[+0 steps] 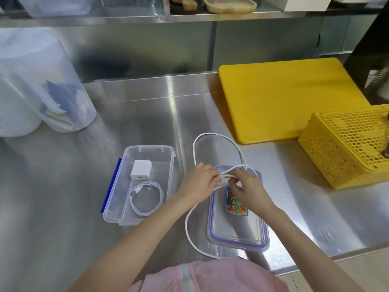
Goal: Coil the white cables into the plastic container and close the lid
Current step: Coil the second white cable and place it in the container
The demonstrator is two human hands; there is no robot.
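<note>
Second cable (219,144) mid-coil — both hands, left (200,182) and right (246,186), pinch its loops above the lid (237,232), at three o'clock of the open box (147,150) holding one coiled cable (147,199) — next, probably gather the slack trailing on the desk (126,110).

Container (147,157) left of lid (237,232); coiled cable (146,202) inside container.
</note>
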